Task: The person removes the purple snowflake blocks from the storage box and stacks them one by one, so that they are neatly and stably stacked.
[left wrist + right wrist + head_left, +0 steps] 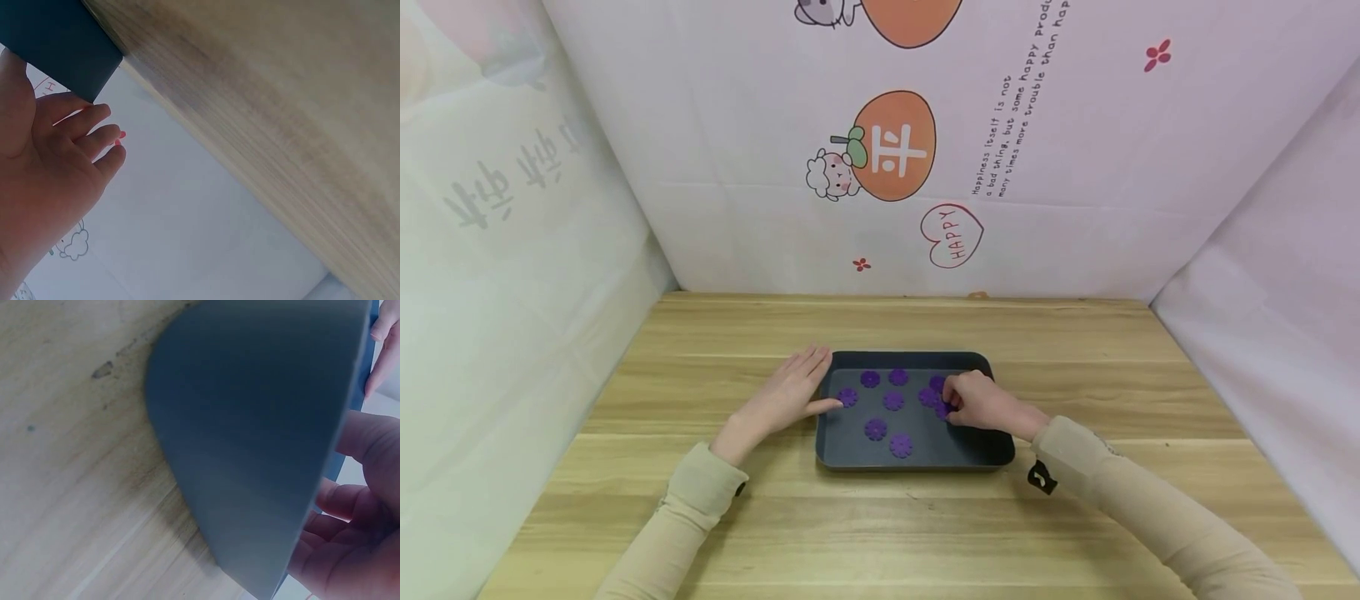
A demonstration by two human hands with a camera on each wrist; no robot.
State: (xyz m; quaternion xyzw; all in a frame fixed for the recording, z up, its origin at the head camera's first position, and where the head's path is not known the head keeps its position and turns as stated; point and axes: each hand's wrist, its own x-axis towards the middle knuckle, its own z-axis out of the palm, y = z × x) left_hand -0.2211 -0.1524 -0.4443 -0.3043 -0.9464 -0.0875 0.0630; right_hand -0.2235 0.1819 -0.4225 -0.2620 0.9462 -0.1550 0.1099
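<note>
A dark grey rectangular tray (917, 458) lies on the table with several purple flower-shaped discs (893, 401) scattered over its bottom. My left hand (786, 392) rests at the tray's left rim, fingers extended along the far left corner and thumb reaching over the edge near one disc (847, 397). In the left wrist view the left hand (56, 137) touches the tray's corner (69, 56). Inside the tray's right side, my right hand (985, 402) pinches a purple disc (951, 407) between thumb and fingers, close to other discs. In the right wrist view the tray wall (250, 444) hides its fingertips.
The wooden table (880, 533) extends around the tray on all sides. A white printed cloth (737, 167) hangs behind the table, with more cloth at the left and right sides. A black strap end (1041, 477) hangs from the right sleeve.
</note>
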